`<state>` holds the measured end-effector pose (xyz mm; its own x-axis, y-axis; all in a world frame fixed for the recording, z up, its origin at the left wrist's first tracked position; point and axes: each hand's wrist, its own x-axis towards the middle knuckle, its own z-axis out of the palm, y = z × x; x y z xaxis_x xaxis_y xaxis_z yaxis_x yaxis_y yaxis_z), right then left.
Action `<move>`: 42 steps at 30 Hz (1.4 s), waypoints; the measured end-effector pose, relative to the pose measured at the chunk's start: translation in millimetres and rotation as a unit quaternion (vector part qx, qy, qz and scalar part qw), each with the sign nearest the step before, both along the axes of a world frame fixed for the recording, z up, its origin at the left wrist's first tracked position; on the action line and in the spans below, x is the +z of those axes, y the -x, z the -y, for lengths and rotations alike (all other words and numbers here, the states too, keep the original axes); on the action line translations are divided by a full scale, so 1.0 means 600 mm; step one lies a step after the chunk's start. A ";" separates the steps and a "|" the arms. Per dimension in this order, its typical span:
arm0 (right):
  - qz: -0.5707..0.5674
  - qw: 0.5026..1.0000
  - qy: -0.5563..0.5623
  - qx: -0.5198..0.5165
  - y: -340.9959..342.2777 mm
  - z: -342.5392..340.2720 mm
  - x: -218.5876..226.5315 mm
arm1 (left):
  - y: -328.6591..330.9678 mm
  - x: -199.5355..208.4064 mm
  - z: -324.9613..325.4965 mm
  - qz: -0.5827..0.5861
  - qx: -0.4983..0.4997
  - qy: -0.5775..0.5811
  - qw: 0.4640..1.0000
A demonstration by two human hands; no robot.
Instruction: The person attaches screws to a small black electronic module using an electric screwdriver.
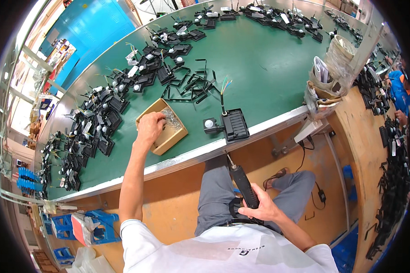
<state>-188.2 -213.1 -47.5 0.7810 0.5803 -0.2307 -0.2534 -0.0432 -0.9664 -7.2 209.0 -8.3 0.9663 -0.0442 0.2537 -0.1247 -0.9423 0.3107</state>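
My left hand (150, 128) reaches into a small open cardboard box (174, 140) on the table, its fingers bent together. Small metal screws (170, 119) lie in the box beside the fingertips; whatever the fingers pinch is hidden. Wrapped in my right hand (265, 207) is a black electric screwdriver (244, 184), held below the table edge with its bit pointing up toward it. Right of the box, a black floodlight (235, 125) with a finned back lies near the edge. A white-domed sensor (210, 124) sits at its left, and coloured wires (225, 86) rise from its far side.
Loose black U-shaped brackets (191, 87) lie beyond the box on the green table (269, 86). Several more floodlights (100, 113) line its left and far edges. Plastic-wrapped holders (325, 79) stand at the right corner. Another person (400, 86) is at far right.
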 end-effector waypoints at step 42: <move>-0.102 0.992 -0.064 -0.044 -0.022 0.051 0.002 | 0.049 0.046 0.308 0.085 -0.254 0.070 0.961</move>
<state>-175.2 -243.8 -46.5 0.7739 0.5474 -0.3187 -0.4423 0.1070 -0.8905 -36.5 24.0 19.3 0.7724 -0.4537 0.4444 -0.6183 -0.6970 0.3632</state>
